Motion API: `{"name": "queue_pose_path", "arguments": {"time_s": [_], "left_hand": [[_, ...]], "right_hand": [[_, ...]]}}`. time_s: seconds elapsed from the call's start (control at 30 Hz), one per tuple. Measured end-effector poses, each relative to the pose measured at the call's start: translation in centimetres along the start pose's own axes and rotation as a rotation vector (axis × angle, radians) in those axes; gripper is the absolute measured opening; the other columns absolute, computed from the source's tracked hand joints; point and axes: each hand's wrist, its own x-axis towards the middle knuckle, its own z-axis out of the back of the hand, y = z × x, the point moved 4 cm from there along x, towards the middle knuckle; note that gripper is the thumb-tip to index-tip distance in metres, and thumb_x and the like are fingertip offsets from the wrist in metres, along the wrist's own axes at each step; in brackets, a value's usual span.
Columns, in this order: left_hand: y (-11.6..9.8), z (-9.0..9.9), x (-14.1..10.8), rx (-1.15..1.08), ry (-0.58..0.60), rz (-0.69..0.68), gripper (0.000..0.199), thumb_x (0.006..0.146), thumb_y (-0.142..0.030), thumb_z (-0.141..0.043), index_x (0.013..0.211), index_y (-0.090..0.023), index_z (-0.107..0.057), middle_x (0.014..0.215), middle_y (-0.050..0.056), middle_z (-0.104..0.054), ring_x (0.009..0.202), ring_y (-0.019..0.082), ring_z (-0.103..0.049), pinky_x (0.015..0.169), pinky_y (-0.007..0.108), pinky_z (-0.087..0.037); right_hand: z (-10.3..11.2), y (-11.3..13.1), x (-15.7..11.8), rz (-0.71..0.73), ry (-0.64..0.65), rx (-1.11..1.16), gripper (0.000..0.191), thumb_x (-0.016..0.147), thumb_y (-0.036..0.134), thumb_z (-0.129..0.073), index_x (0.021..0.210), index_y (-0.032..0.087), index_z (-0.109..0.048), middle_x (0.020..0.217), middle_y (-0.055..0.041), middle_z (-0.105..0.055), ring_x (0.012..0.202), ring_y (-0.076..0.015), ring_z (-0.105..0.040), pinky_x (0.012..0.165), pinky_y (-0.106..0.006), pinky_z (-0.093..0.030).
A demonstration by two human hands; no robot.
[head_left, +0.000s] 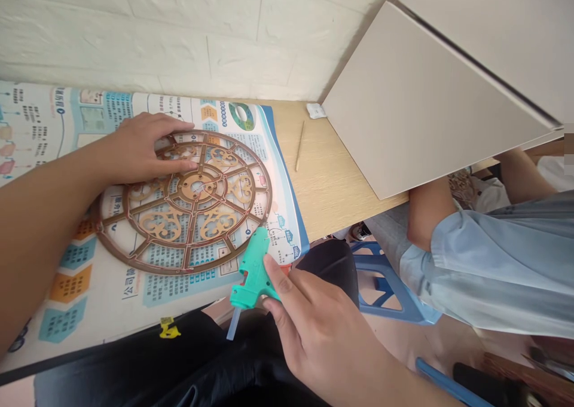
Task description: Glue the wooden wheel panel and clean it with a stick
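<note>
A round, brown openwork wheel with scrolled panels and spokes lies on the printed sheet. At its upper left, my left hand holds the wheel, the thumb stretched over the spokes and the fingers along the far rim. Wrapped round the handle of a teal hot glue gun is my right hand. The gun's front end is at the wheel's lower right rim; whether its nozzle touches cannot be made out. A translucent glue stick pokes out of its back.
A thin wooden stick and a small white packet lie on the wooden table. A pale panel stands at the right. Beyond it sits another person in a light blue garment. A blue stool stands below.
</note>
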Motion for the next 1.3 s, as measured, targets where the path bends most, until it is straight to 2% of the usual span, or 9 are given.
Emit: {"name": "queue_pose_path", "arguments": {"time_s": [0.1,0.33,0.57,0.7,1.0,1.3], "left_hand": [[0.0,0.0,0.0,0.001,-0.005,0.003,0.099,0.075,-0.088,-0.052,0.150,-0.023,-0.060,0.148,0.014,-0.059,0.142,0.042,-0.051,0.123,0.061,-0.036],[0.3,-0.1,-0.1,0.019,0.007,-0.004,0.093,0.078,-0.085,-0.054,0.151,-0.027,-0.058,0.149,0.011,-0.058,0.141,0.042,-0.050,0.122,0.061,-0.037],[0.2,-0.1,0.0,0.015,0.004,0.002,0.095,0.077,-0.084,-0.053,0.150,-0.024,-0.059,0.149,0.013,-0.059,0.141,0.042,-0.050,0.123,0.061,-0.037],[0.3,-0.1,0.0,0.014,0.011,0.010,0.095,0.077,-0.086,-0.054,0.151,-0.026,-0.058,0.150,0.012,-0.058,0.142,0.042,-0.050,0.122,0.060,-0.038],[0.1,0.0,0.0,0.014,0.007,0.016,0.095,0.077,-0.086,-0.053,0.150,-0.026,-0.058,0.150,0.012,-0.058,0.142,0.041,-0.050,0.122,0.059,-0.038],[0.1,-0.1,0.0,0.024,0.004,-0.002,0.100,0.077,-0.090,-0.049,0.151,-0.023,-0.058,0.148,0.013,-0.059,0.140,0.042,-0.051,0.122,0.060,-0.038]], "right_hand": [[-0.3,-0.1,-0.2,0.008,-0.008,-0.046,0.044,0.113,0.018,-0.037,0.150,-0.002,-0.050,0.090,-0.0104,-0.070,0.075,-0.0203,-0.066,0.060,-0.035,-0.061],[0.0,-0.7,-0.1,-0.007,0.015,0.007,0.045,0.114,0.021,-0.036,0.150,-0.001,-0.053,0.093,-0.0114,-0.072,0.078,-0.0213,-0.069,0.063,-0.037,-0.064],[0.3,-0.8,0.1,-0.008,0.040,0.050,0.045,0.112,0.019,-0.040,0.150,-0.001,-0.053,0.095,-0.0109,-0.073,0.079,-0.0219,-0.069,0.063,-0.038,-0.064],[0.5,-0.9,0.2,-0.002,0.076,0.052,0.046,0.111,0.019,-0.042,0.152,0.000,-0.052,0.098,-0.0113,-0.074,0.081,-0.0220,-0.069,0.066,-0.038,-0.064],[0.5,-0.7,0.1,0.067,0.081,-0.103,0.045,0.111,0.018,-0.041,0.147,-0.003,-0.057,0.083,-0.0091,-0.066,0.069,-0.0211,-0.062,0.056,-0.036,-0.058],[0.7,-1.3,0.2,-0.022,0.134,0.088,0.048,0.110,0.018,-0.045,0.155,0.002,-0.050,0.098,-0.0097,-0.074,0.086,-0.0229,-0.071,0.072,-0.040,-0.067]]}}
